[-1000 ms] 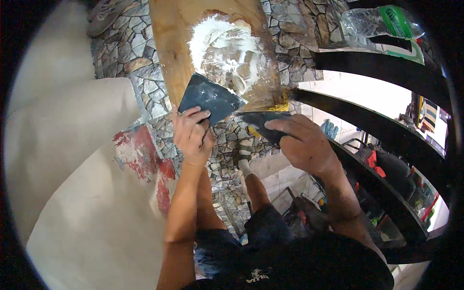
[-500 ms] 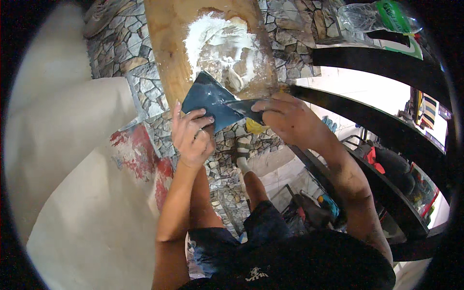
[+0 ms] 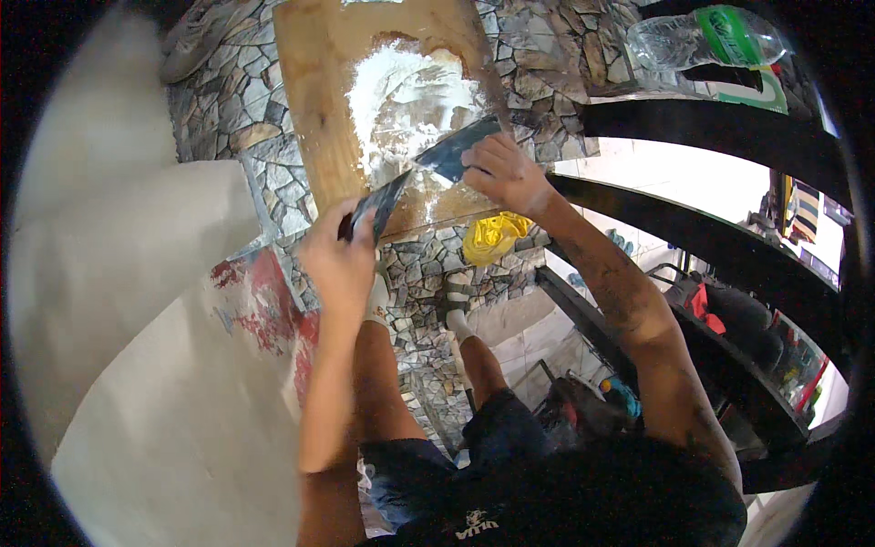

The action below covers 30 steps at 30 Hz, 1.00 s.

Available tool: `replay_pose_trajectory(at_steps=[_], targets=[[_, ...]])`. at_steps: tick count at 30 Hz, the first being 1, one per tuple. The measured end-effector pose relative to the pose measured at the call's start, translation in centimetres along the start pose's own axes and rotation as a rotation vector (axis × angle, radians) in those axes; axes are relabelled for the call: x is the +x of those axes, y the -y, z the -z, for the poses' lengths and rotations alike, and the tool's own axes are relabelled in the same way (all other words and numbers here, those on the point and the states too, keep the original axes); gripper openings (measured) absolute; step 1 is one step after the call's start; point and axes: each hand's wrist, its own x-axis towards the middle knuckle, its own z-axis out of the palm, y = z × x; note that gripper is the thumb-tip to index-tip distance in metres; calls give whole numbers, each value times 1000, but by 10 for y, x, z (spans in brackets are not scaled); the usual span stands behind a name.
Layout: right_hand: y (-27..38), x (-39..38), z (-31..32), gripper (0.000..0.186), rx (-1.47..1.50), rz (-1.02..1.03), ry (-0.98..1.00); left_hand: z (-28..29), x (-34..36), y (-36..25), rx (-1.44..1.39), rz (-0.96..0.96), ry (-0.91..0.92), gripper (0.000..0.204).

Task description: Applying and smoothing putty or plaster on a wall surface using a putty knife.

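Note:
My left hand (image 3: 342,255) grips a dark putty knife (image 3: 387,202), its blade tilted up and to the right. In my right hand (image 3: 510,173) is a second dark putty knife (image 3: 448,153), its blade slanting down to the left. The two blades come close together at their tips, over the near part of a wooden board (image 3: 314,109); whether they touch I cannot tell. White powdery paste (image 3: 387,87) is spread across the board's middle and right. The handles are mostly hidden by my fingers.
A crumpled yellow bag (image 3: 495,237) lies just past the board's near edge, on stone-patterned flooring (image 3: 251,137). Black slats (image 3: 674,219) run along the right, with a plastic bottle (image 3: 711,38) above them. A pale wall (image 3: 173,392) with red patches fills the left.
The blades, overlapping flat before, are now turned on edge and angled toward each other. My right hand has moved up and slightly left. The yellow bag shows more fully.

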Motion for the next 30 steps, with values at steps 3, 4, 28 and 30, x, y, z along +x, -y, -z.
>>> replay_pose_trajectory(at_steps=[3,4,28,30], targets=[[11,8,3,20,-7,139,-26,-13,31,-23,31,-48,162,9],[9,9,6,20,-9,136,-14,-24,38,-27,121,-98,264,8],[122,7,-167,7,51,-326,149,-12,-76,124,-695,929,-530,17],[122,12,-177,9,21,-331,102,-14,-82,151,-774,821,-539,18]])
